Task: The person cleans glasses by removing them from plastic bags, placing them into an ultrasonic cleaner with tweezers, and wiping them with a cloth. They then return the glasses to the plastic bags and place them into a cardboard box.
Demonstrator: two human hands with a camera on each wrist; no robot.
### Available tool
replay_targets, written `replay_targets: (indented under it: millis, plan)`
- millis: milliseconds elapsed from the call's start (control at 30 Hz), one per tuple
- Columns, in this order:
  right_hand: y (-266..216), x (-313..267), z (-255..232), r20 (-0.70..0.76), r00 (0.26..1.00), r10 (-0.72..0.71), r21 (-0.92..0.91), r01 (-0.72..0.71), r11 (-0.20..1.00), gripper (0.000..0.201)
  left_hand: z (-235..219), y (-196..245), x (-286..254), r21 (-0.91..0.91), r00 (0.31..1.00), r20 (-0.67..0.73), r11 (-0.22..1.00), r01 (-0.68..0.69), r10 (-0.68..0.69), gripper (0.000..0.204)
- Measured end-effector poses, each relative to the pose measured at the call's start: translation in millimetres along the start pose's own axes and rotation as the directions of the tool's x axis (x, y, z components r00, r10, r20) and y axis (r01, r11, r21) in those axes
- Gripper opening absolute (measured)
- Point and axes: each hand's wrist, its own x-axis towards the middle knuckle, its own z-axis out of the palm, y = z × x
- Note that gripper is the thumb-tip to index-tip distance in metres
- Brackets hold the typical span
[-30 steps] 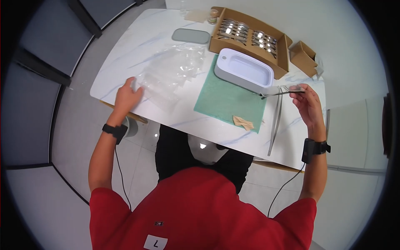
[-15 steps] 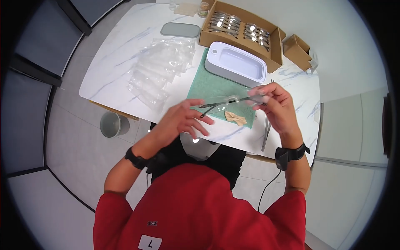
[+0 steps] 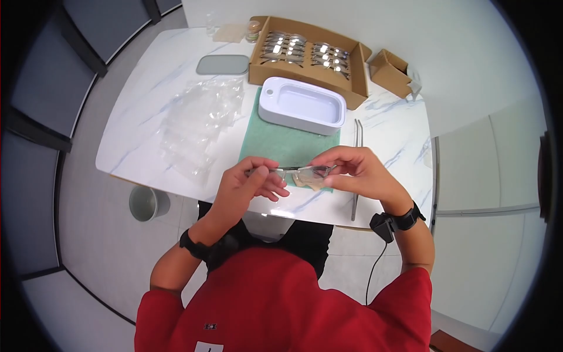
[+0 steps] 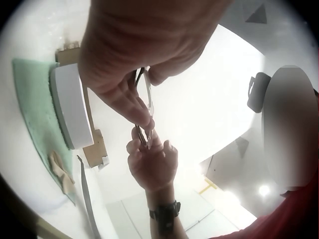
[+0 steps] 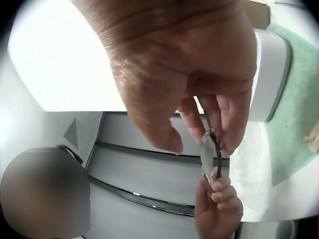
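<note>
A pair of eyeglasses (image 3: 306, 174) with clear lenses and dark temples is held up between both hands, above the front of the green cloth (image 3: 272, 144). My left hand (image 3: 241, 183) grips one end of it with thumb and fingers. At the other end, the fingers of my right hand (image 3: 366, 174) curl about the frame; the thumb stands somewhat apart from it in the right wrist view. Behind and below the eyeglasses (image 5: 208, 154) lies a crumpled tan cloth (image 3: 312, 180), partly hidden by them.
A white tub (image 3: 302, 120) stands on the green cloth. Behind it, a cardboard box (image 3: 358, 97) holds several eyeglasses in rows. Clear plastic bags (image 3: 196, 120) spread at left, near a grey lid (image 3: 223, 64). Long metal tweezers (image 3: 355, 202) lie at right; a bin (image 3: 146, 204) stands on the floor.
My left hand has left the plastic bags and come over to grip the eyeglasses. My right hand has brought the eyeglasses leftward and nearer the body. The head view has shifted too.
</note>
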Motion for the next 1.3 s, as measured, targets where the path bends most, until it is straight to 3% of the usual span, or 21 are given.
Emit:
replay_targets:
  millis: [100, 233, 300, 367, 433, 500, 600, 733, 767, 933, 1033, 1233, 1300]
  plan:
    - [-12.6, 4.7, -1.9, 0.042, 0.999, 0.003, -0.311, 0.01, 0.95, 0.024, 8.7, 0.6, 3.2, 0.096, 0.993, 0.045, 0.989, -0.11, 0.106, 0.03]
    - [-43.3, 9.0, -22.3, -0.004, 0.985, -0.173, -0.581, 0.139, 0.802, 0.021, 7.3, -2.5, 6.1, 0.194, 0.957, 0.02, 0.938, -0.287, 0.289, 0.032]
    - [-49.8, 19.1, -49.5, -0.092, 0.96, -0.266, -0.671, 0.138, 0.729, 0.016, 0.1, -6.3, 6.8, 0.334, 0.897, -0.011, 0.848, -0.412, 0.441, 0.036]
    - [-53.1, 36.9, -86.6, -0.213, 0.914, -0.345, -0.753, 0.072, 0.655, 0.014, -14.0, -14.8, 2.0, 0.519, 0.872, -0.003, 0.747, -0.417, 0.489, 0.038]
    - [-53.0, 61.0, -119.7, -0.376, 0.859, -0.348, -0.741, -0.053, 0.669, 0.014, -25.5, -22.8, -1.0, 0.657, 0.86, 0.023, 0.64, -0.398, 0.51, 0.04]
    - [-25.5, 95.1, -162.2, -0.399, 0.803, -0.443, -0.754, -0.012, 0.657, 0.015, -32.1, -28.8, -2.6, 0.754, 0.863, 0.055, 0.546, -0.366, 0.503, 0.04]
    - [23.5, 140.7, -206.0, -0.402, 0.849, -0.342, -0.84, -0.193, 0.508, 0.014, -37.3, -41.0, -2.0, 0.833, 0.832, 0.116, 0.403, -0.379, 0.543, 0.039]
    - [65.2, 176.9, -219.5, -0.359, 0.898, -0.253, -0.886, -0.243, 0.395, 0.012, -50.4, -61.5, -1.5, 0.891, 0.801, 0.179, 0.252, -0.378, 0.571, 0.041]
    - [70.7, 182.5, -221.1, -0.325, 0.905, -0.273, -0.921, -0.236, 0.311, 0.011, -52.7, -63.7, -0.8, 0.901, 0.799, 0.186, 0.226, -0.371, 0.571, 0.041]
    - [98.3, 197.9, -229.8, -0.15, 0.943, -0.297, -0.971, -0.197, -0.134, 0.005, -54.9, -69.8, 2.1, 0.908, 0.788, 0.205, 0.188, -0.375, 0.581, 0.04]
    - [105.1, 205.8, -234.3, -0.097, 0.968, -0.23, -0.94, -0.165, -0.298, 0.008, -53.9, -66.8, 4.4, 0.909, 0.797, 0.205, 0.19, -0.37, 0.567, 0.039]
    - [112.8, 215.7, -235.2, -0.086, 0.973, -0.216, -0.884, -0.174, -0.433, 0.012, -52.7, -65.8, 3.9, 0.916, 0.801, 0.204, 0.179, -0.36, 0.563, 0.036]
    - [103.3, 212.4, -236.5, -0.112, 0.961, -0.251, -0.89, -0.209, -0.406, 0.01, -52.0, -64.7, 5.5, 0.919, 0.795, 0.212, 0.162, -0.361, 0.569, 0.034]
